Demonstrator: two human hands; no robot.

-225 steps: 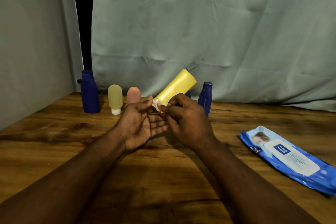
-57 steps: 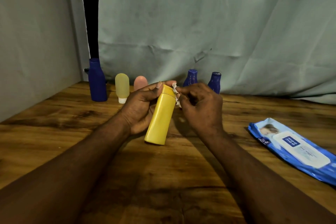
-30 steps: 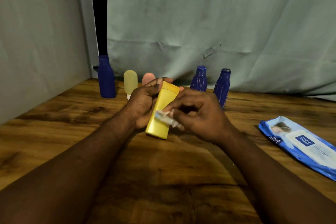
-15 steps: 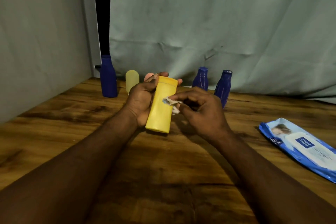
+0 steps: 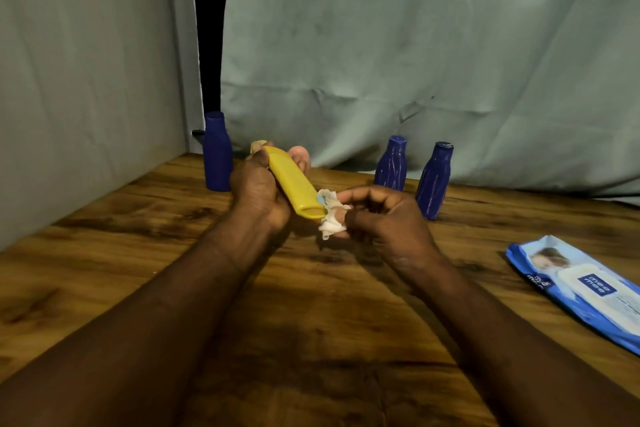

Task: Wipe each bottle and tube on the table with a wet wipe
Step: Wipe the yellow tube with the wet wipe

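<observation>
We are looking down at a wooden table with dark, streaky grain, which is filling the lower half of the view. A pale grey-green cloth backdrop is hanging behind it, creased and wrinkled, reaching down to the tabletop. A similar pale panel is closing off the left side. Between them, a narrow black gap is running downward. Dim, warm light is falling on the wood.

Wood worktop: tall blue bottle upright beyond L hand; ribbed blue bottle beyond R hand, 2nd ribbed bottle just beside it; wipes pack flat, well right of R hand.
</observation>
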